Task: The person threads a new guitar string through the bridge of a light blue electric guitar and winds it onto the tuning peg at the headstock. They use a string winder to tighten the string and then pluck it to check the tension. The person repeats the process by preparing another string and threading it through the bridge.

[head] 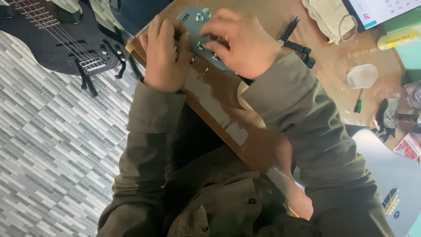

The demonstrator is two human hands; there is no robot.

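Headstock (189,23) on table edge (210,94), long axis running away from body.
Left hand (164,55) clasps its side; right hand (243,44) fingertips pinch a tuner post (200,45).

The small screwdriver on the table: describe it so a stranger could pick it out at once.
Start at the brown table and look toward its right side, past the person's right hand. Just below the round translucent white lid lies the screwdriver. Its green handle and thin shape set it apart from the black tool nearby.

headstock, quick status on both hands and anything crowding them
Left hand gripping the grey-blue headstock's edge. Right hand with fingertips on a tuning post. Black tool lies just beyond the right hand, apart.
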